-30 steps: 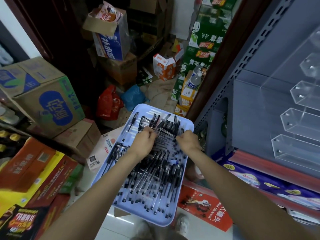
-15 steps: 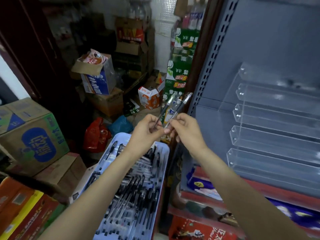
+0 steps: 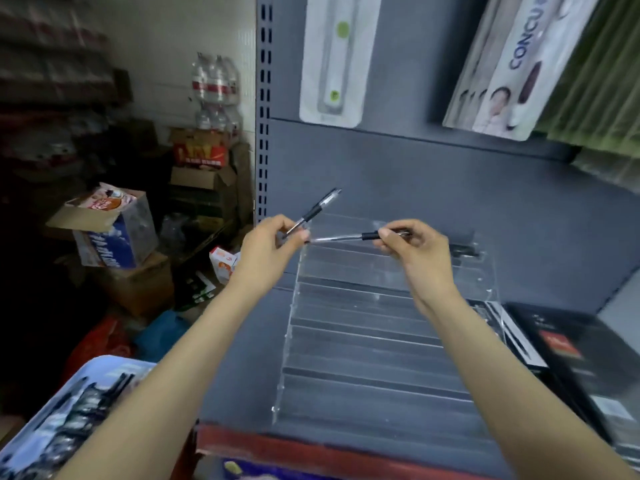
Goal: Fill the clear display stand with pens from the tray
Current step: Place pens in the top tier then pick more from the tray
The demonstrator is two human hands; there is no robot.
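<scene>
Above the top rows of the clear display stand [image 3: 381,341], both hands are raised with a pen apiece. The left hand [image 3: 268,249] pinches a black-gripped pen [image 3: 313,213] between thumb and fingertips; that pen slants up and to the right, its lower tip hidden inside the fingers. The right hand [image 3: 414,252] pinches a second pen [image 3: 349,237] near its black grip, and this one lies almost level, its far end reaching toward the left hand's fingertips; whether it touches them cannot be told. The tail of the second pen is covered by the right hand's fingers.

The stand sits on a grey shelf [image 3: 242,375], leaning back against the shelf's rear panel, its stepped troughs running side to side. Being clear, its edges are hard to follow, and the upper right corner is partly masked by the right wrist. A dark strip lies in a top trough at the stand's right edge, too blurred to name.

At the lower left corner of the view, the pale blue tray [image 3: 100,367] is cut off by the frame and crossed by the left forearm; the pens in the tray [image 3: 83,407] show only as a smeared dark heap. A black box [image 3: 581,358] sits at the shelf's right edge, its print unreadable. Cartons [image 3: 114,230] are stacked on the floor beyond the shelf's left edge.
</scene>
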